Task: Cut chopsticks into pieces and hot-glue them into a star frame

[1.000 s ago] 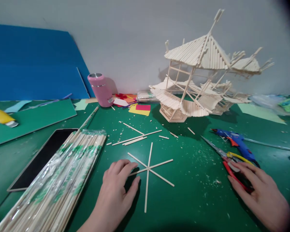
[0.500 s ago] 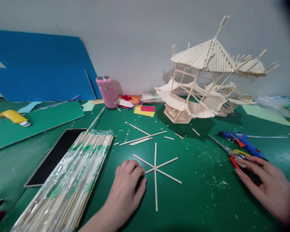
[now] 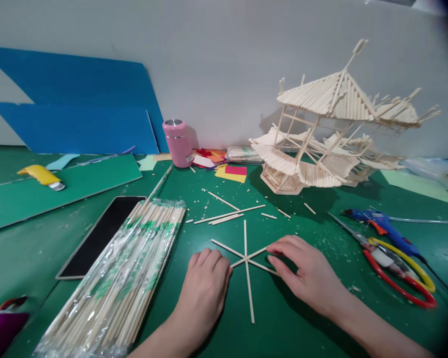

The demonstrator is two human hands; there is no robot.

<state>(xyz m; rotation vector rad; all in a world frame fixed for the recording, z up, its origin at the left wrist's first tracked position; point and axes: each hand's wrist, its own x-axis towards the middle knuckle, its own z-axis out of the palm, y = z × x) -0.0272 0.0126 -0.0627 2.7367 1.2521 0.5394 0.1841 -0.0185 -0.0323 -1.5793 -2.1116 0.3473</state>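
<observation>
A six-armed star of thin wooden sticks (image 3: 250, 293) lies flat on the green table, its arms meeting at one centre. My left hand (image 3: 205, 288) is closed at the end of the star's lower-left arm; its thumb is hidden. At the upper-right arm, my right hand (image 3: 302, 268) has forefinger and thumb around the tip, which the forefinger covers. Scissors (image 3: 392, 268) with red and yellow handles lie to the right of that hand, beside a blue glue gun (image 3: 384, 226). Loose sticks (image 3: 229, 214) are scattered beyond the star.
A plastic-wrapped bundle of sticks (image 3: 123, 278) lies at left, overlapping a dark phone-like slab (image 3: 100, 238). Behind stand a pink flask (image 3: 178, 146) and a stick-built pavilion model (image 3: 321, 134). A yellow cutter (image 3: 41, 176) rests on a green board (image 3: 97, 174); blue boards (image 3: 89, 119) lean on the wall.
My right hand has left the scissors and moved left to the star. The scissors stay on the table. My left hand remains at the same arm, and the view has shifted slightly.
</observation>
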